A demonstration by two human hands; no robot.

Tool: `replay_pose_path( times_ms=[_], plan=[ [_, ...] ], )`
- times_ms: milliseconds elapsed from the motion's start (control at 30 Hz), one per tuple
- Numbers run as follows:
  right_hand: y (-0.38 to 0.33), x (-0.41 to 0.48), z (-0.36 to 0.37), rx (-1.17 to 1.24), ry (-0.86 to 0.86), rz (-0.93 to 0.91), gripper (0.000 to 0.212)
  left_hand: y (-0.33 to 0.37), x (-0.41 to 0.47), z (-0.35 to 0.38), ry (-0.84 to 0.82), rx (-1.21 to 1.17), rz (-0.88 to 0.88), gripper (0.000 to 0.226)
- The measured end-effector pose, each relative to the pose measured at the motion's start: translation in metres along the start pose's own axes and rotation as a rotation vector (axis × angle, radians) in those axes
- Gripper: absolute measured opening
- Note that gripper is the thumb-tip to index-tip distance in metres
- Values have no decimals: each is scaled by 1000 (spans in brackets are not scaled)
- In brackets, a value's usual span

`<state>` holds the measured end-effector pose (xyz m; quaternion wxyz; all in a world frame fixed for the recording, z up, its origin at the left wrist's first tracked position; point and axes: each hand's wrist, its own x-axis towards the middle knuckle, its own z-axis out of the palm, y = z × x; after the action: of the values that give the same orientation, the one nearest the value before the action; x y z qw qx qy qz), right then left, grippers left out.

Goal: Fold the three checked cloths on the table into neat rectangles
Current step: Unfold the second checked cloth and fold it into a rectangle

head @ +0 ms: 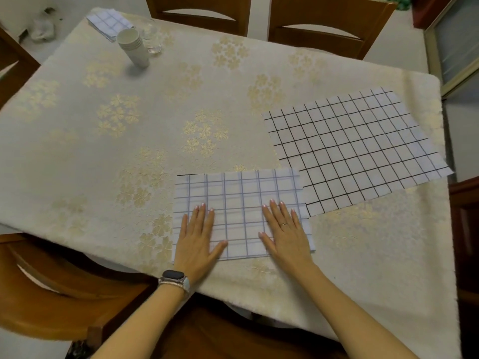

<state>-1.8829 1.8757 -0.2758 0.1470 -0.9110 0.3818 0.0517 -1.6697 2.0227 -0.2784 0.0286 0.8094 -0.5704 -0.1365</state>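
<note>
Pressing flat with open palms, the left hand (196, 238) and right hand (284, 231) rest side by side on the blue-checked cloth (239, 203) at the near edge of the tabletop (129, 125); neither grips anything, and the fingers lie spread. This cloth looks partly folded, its long axis running left to right. The black-checked cloth (355, 149) lies spread open just beyond, to the right, its near corner tucked under the blue one, so the right hand is the nearer to it. A third cloth (107, 22) sits folded at the far left corner behind the cups (133, 46). Judged so, one more fold across the long axis likely comes next.
</note>
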Motion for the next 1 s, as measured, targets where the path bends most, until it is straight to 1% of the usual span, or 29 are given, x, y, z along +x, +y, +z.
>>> replay_pose_path(
  times_ms=[100, 233, 300, 367, 433, 500, 600, 700, 767, 867, 1000],
  plan=[
    [13, -4, -4, -21, -1, -8, 68, -15, -4, -1, -21, 34, 33, 82],
    [12, -2, -6, -17, -19, -12, 68, -13, -2, -2, -22, 37, 31, 81],
    [12, -3, -8, 12, -19, -20, 67, -14, -3, -1, -31, 44, 33, 81],
    [11, -6, -13, 93, 2, -12, 66, -15, -3, -2, -31, 54, 32, 81],
    [11, -13, -20, 253, 69, 55, 63, -10, -3, -5, -5, 59, 34, 78],
    [12, -22, -30, 426, 180, 170, 57, 2, -2, -10, 32, 63, 64, 74],
    [19, -40, -44, 688, 279, 353, 46, 34, -4, -15, 54, 39, 165, 63],
    [25, -54, -52, 826, 270, 526, 38, 69, -6, -15, 57, -47, 269, 53],
    [28, -59, -53, 875, 238, 595, 37, 87, -7, -14, 53, -71, 307, 52],
    [30, -63, -54, 939, 191, 649, 37, 104, -10, -12, 5, -33, 301, 52],
    [32, -65, -53, 971, 173, 712, 37, 117, -16, -8, -72, 17, 242, 55]
  ],
)
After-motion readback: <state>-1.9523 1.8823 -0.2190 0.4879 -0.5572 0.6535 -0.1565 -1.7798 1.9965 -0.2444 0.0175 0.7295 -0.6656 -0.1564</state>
